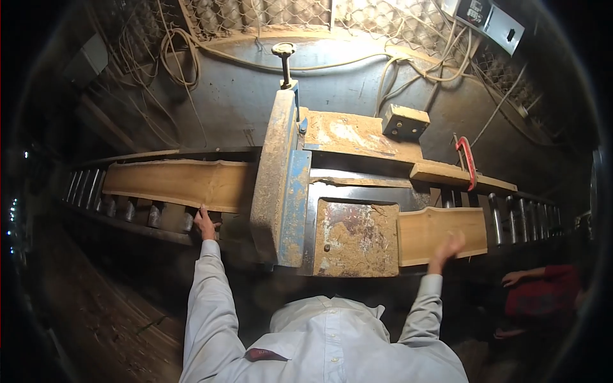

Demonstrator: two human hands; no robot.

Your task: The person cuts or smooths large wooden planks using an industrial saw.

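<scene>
To the left of the machine, a long live-edge wooden board [172, 182] lies on the rollers, its right end at the upright housing. At its near edge is my left hand [204, 225], one finger reaching onto the wood and the thumb held apart. On the right side a shorter wooden board [440, 236] lies against the end of the sawdust-covered table plate [357, 239]. Over this board hovers my right hand [451, 246], its fingers smeared by motion.
The dusty upright housing [273, 179] with a blue plate stands between the boards. Behind the table, a red clamp [467, 163] grips a wooden rail [460, 177]. Steel rollers [511, 214] continue rightward. At the lower right is another person in a red top [543, 297].
</scene>
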